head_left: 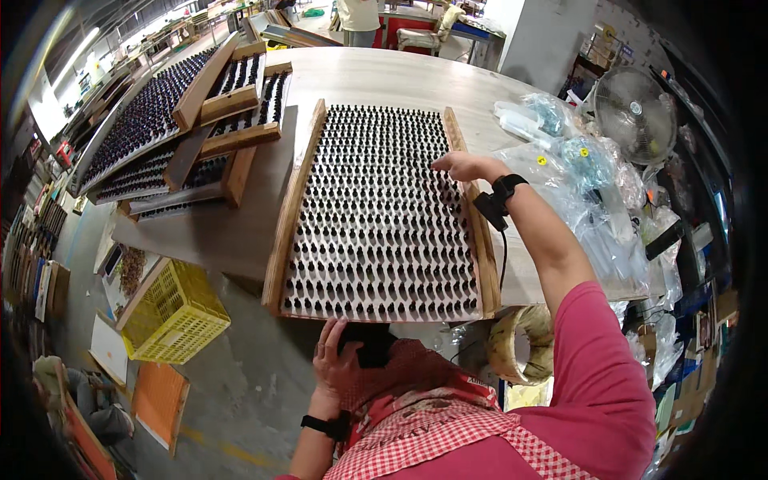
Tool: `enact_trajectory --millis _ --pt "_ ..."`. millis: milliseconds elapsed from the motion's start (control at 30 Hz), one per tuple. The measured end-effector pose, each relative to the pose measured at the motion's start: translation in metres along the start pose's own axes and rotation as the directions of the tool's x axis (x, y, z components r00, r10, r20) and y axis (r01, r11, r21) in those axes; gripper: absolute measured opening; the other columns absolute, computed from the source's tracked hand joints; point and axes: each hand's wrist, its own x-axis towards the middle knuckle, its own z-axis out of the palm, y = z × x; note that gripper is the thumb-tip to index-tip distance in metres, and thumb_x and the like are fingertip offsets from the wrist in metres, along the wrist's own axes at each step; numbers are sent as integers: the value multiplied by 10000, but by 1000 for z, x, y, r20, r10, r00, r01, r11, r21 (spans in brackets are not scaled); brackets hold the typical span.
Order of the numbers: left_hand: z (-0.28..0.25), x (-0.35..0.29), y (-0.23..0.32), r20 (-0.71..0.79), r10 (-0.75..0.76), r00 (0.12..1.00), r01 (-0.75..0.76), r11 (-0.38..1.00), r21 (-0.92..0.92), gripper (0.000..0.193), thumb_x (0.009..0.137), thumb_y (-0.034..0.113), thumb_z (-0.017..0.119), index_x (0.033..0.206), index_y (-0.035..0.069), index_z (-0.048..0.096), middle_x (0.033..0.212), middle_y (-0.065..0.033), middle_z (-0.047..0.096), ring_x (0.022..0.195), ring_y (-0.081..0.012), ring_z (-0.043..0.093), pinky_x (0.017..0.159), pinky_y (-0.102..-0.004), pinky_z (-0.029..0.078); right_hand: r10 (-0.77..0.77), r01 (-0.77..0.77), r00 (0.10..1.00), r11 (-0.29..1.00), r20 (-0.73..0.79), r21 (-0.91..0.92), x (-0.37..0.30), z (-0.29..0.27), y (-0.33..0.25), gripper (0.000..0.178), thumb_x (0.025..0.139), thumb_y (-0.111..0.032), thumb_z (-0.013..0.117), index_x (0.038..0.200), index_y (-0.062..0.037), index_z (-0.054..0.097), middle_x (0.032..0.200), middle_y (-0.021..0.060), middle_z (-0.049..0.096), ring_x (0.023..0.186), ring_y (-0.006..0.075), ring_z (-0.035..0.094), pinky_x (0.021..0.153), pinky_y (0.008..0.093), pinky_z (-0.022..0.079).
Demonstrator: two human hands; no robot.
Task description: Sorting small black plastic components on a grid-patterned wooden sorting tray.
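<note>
A white board (308, 240) with wooden side rails lies before me on the table, covered with rows of small black upright pieces (384, 214). Over its right side reaches my right hand (464, 166), the fingers drawn together at the tops of the pieces near the right rail. Whatever is between those fingertips is too small to make out. My left hand (334, 364) is just below the board's front edge, fingers pointing up and thumb apart, holding nothing visible. Each wrist wears a black band; the right one carries a small black device (490, 210) with a cable.
Similar loaded boards (152, 120) are stacked at the left on the pale table (384, 76). Clear plastic bags (584, 192) and a round fan (636, 112) stand at the right. A yellow crate (180, 316) and an orange board (160, 404) are on the floor at left.
</note>
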Motion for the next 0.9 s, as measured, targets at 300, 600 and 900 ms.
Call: enact_trajectory --millis 300,600,900 --pt "-4 5 4 -14 -31 999 31 1000 0 158 746 8 611 791 151 662 1315 -63 513 1251 -297 490 994 -393 442 -5 2 1000 991 22 136 8 0 11 742 662 183 327 1380 25 429 1408 193 465 1327 263 434 1121 336 335" --pt "2 -2 -3 9 -28 1000 29 999 -44 107 789 55 586 784 120 671 1330 -109 484 1286 -363 433 1034 -431 424 -34 30 999 988 20 155 8 1 12 746 655 186 325 1373 22 441 1405 191 470 1322 268 439 1120 339 334" --pt "-6 7 10 -39 -19 999 20 999 26 163 749 21 610 818 157 669 1291 -58 541 1235 -317 506 960 -414 458 -26 26 1000 986 -3 167 6 3 15 684 705 166 361 1360 3 469 1389 180 491 1302 267 461 1107 348 354"
